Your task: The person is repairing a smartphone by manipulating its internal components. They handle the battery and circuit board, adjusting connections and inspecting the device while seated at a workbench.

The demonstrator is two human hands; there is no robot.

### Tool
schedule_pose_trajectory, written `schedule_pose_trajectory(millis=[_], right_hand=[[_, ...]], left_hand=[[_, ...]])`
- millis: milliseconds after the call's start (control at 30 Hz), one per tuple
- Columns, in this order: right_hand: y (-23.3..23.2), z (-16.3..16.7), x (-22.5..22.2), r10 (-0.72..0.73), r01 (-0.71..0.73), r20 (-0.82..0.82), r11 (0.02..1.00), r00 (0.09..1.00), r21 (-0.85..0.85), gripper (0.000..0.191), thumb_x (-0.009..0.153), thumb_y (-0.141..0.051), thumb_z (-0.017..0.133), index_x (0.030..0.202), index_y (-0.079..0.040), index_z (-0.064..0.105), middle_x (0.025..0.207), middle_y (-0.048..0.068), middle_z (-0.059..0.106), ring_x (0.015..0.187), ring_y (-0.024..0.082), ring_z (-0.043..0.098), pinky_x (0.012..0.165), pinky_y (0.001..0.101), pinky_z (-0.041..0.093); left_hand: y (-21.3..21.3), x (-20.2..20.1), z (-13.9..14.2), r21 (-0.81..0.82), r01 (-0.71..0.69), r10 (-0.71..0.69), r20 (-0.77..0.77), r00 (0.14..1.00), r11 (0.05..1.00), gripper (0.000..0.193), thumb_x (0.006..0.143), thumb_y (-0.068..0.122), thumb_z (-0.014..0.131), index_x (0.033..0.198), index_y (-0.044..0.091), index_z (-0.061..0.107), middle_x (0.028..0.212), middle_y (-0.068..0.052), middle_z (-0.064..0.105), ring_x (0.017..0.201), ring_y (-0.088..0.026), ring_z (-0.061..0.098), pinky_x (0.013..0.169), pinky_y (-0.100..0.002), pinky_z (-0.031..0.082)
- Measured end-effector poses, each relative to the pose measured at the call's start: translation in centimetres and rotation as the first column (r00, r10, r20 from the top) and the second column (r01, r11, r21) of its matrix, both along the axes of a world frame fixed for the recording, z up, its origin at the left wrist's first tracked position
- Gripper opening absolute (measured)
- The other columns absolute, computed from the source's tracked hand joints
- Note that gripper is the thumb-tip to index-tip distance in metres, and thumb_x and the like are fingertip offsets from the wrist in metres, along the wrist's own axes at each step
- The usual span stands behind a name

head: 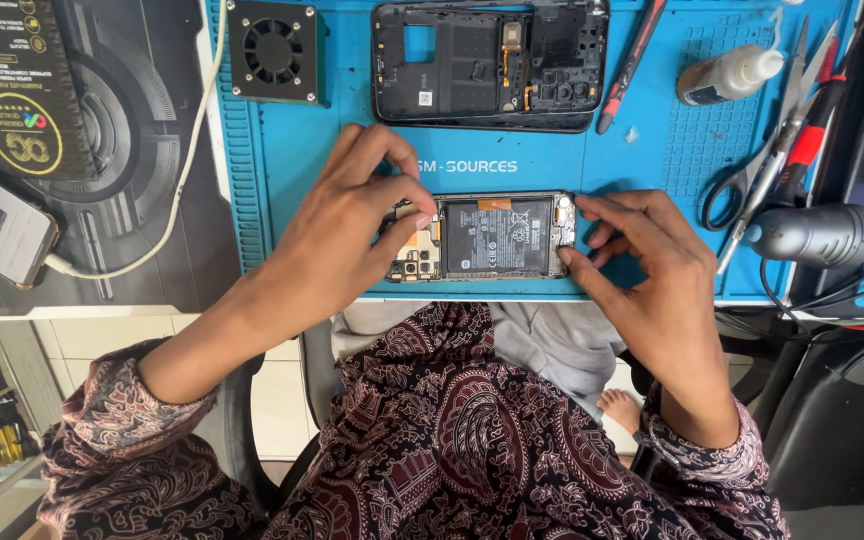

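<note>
L hand (347,225) & R hand (642,260) grip flat rectangular opened phone (492,238), glossy black battery.

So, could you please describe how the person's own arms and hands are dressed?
Both hands, left hand and right hand, are bare: no gloves, rings or watch visible. Each forearm emerges from a loose sleeve of dark maroon fabric with a pale paisley pattern, pushed back toward the elbow.
</note>
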State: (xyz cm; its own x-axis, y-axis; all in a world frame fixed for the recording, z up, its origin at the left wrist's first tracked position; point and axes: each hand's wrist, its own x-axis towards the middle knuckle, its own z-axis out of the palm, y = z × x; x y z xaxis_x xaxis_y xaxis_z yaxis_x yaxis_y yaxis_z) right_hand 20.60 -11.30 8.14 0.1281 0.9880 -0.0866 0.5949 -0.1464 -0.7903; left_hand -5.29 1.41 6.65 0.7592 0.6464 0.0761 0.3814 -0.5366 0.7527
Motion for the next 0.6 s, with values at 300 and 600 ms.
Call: schedule_pose_trajectory(millis=[300,600], right_hand=[[-0.1,-0.1,0.1,-0.005,0.005,0.003,1.000,1.000,-0.001,0.044,0.085,0.002,0.080,0.127,0.001,0.070,0.116,0.011,0.064,0.090,0.014,0.065,0.077,0.0271,0.056],[-0.1,-0.1,0.2,-0.004,0.005,-0.015,1.000,1.000,0.003,0.044,0.084,0.002,0.080,0.127,0.001,0.069,0.115,0.011,0.064,0.090,0.014,0.065,0.077,0.0266,0.056]], left_hand=[[-1.5,1.3,0.5,0.122,-0.079,0.092,-0.103,0.990,0.989,0.010,0.089,-0.006,0.071,0.094,-0.003,0.063,0.119,-0.019,0.049,0.115,-0.037,0.048,0.098,-0.047,0.045],[-2.3,1.1,0.5,0.086,-0.140,0.146,-0.075,0.986,0.986,0.013,0.088,-0.006,0.073,0.096,-0.002,0.064,0.120,-0.016,0.049,0.118,-0.035,0.050,0.093,-0.045,0.049]])
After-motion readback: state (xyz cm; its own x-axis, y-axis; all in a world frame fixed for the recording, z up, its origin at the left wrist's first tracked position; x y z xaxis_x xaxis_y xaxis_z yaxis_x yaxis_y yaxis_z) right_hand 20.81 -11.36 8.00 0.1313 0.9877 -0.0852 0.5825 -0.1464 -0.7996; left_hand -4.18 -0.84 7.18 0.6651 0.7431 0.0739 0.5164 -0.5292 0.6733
